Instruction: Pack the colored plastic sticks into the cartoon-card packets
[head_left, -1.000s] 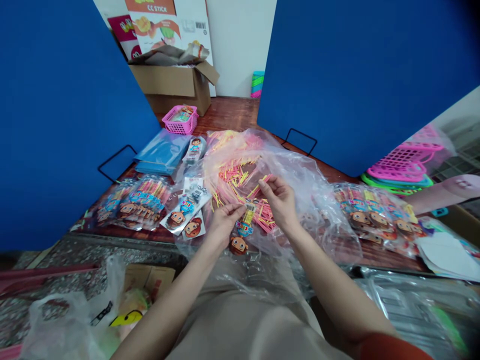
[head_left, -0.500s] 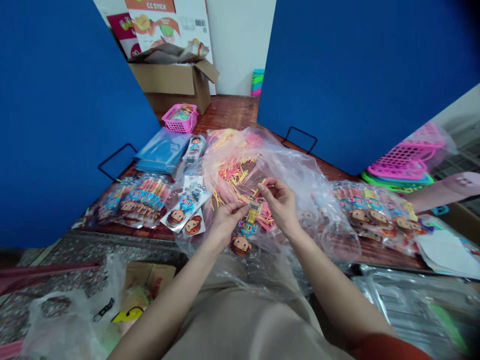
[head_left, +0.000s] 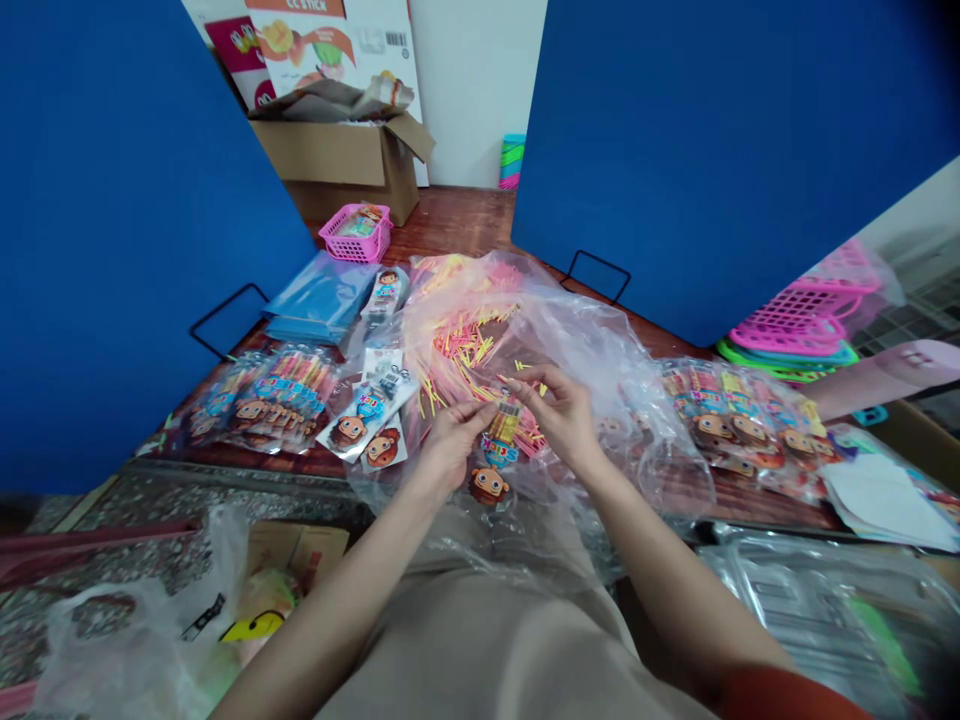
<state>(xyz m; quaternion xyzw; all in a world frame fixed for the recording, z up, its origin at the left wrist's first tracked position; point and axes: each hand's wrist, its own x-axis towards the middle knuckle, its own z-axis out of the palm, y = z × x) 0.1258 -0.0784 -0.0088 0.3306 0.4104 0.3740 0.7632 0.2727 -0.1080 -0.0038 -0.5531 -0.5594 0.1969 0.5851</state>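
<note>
My left hand (head_left: pixel 452 436) is closed on the top edge of a small clear packet (head_left: pixel 491 462), which holds yellow and pink sticks and has a cartoon child's head at its lower end. The packet hangs toward my lap with its barcode end up. My right hand (head_left: pixel 556 408) is pinched just above and right of that end; what lies between its fingertips is too small to make out. Under and behind both hands, a heap of loose pink and yellow sticks (head_left: pixel 469 345) lies in a large open clear plastic bag (head_left: pixel 592 335).
Filled packets are piled at left (head_left: pixel 281 400) and right (head_left: pixel 739 410). Printed cards (head_left: pixel 367 415), blue plastic sleeves (head_left: pixel 319 300) and a pink basket (head_left: pixel 356 235) lie left of the bag. Blue panels (head_left: pixel 675 150) flank the table; a cardboard box (head_left: pixel 337 155) stands behind.
My right hand's fingertips have moved left and slightly down, closer to the packet's top; the pink-yellow stick seen in them earlier no longer shows clearly. My left hand keeps its hold on the packet.
</note>
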